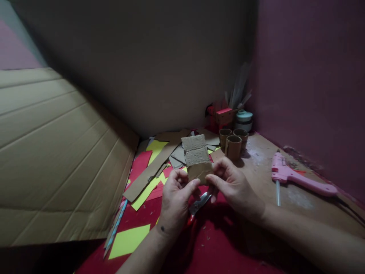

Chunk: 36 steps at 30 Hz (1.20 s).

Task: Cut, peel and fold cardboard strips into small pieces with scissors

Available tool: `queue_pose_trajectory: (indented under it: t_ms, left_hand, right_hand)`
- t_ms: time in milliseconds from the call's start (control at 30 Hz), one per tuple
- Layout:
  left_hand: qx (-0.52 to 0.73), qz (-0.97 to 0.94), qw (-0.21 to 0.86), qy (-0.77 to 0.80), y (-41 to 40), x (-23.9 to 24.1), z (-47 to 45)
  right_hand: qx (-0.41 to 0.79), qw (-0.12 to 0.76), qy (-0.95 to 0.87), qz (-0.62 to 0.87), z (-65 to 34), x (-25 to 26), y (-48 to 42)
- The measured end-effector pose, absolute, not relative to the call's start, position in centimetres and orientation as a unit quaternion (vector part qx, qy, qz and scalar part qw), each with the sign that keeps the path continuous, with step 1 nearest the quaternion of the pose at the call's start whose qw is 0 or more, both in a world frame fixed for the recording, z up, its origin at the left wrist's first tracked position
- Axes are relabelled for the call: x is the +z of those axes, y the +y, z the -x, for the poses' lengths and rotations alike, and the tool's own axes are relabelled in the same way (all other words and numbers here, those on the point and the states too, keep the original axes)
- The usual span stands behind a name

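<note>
Between my hands is a small piece of cardboard (196, 155), creased across into sections, with a rough grey-brown upper part and a smoother brown lower part. My left hand (178, 198) pinches its lower left edge between thumb and fingers. At the lower right corner, my right hand (232, 186) grips it the same way. Beneath the hands, a pair of scissors (199, 203) lies on the red table cover, its handles partly hidden by my left hand and shadow.
Paper and cardboard scraps, including a long cardboard strip (154, 171), cover the back left. A yellow paper piece (129, 240) and a pencil (115, 228) lie nearer. Cardboard tubes (234, 147) stand behind; a pink glue gun (302, 179) rests right. A large cardboard sheet (62, 160) rises left.
</note>
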<state>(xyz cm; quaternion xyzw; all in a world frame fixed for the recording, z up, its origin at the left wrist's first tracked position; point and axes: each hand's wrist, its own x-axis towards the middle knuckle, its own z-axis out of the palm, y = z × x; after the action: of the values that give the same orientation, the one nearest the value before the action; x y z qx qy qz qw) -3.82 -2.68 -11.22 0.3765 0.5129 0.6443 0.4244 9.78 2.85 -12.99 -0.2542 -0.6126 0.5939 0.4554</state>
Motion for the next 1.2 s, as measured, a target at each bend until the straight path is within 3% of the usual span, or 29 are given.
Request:
queue_pose_trajectory:
  t_ms: [700, 1000, 1200]
  left_hand:
    - [0.582, -0.420, 0.490, 0.495, -2.9, -11.1, 3.8]
    - [0.550, -0.420, 0.496, 0.524, -2.8, -13.0, 3.7]
    - [0.532, -0.437, 0.493, 0.533, -2.9, -11.8, 3.6]
  right_hand:
    - [0.691, 0.382, -0.568, 0.233, -10.3, -12.6, 3.3]
    - [0.667, 0.359, -0.608, 0.238, -10.4, -12.2, 3.3]
    - [0.659, 0.357, -0.613, 0.250, -10.5, -11.5, 3.1]
